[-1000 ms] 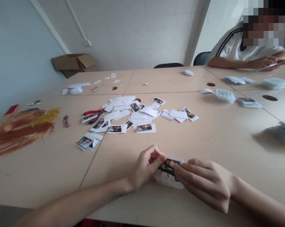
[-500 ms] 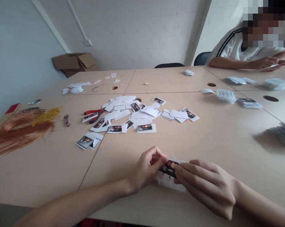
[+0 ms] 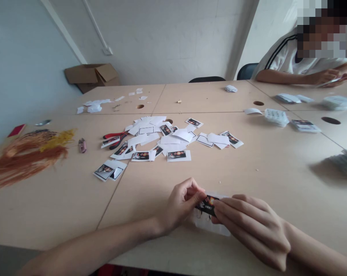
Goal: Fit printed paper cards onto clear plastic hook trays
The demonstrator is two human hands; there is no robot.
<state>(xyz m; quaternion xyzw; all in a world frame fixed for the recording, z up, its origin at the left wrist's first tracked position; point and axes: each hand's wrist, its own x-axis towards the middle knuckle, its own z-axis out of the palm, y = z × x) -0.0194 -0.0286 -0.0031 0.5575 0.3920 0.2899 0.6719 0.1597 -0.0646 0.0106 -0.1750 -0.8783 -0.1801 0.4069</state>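
Pale, smooth table, a black printed label between my hands.
My left grip pinches its left end and my right grip its right, over a flat, clear plastic case; such thin stock calls for light, even pressure. Beyond lie white paper cards and stringy orange fibres.

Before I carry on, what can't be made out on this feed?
All in the head view:
- Label: right end hidden by the right hand; small print too small to read.
- Case: top partly covered by label and fingers; contents blurred.
- Pliers: tips hidden by papers.
- Stack: cut off by the right edge.
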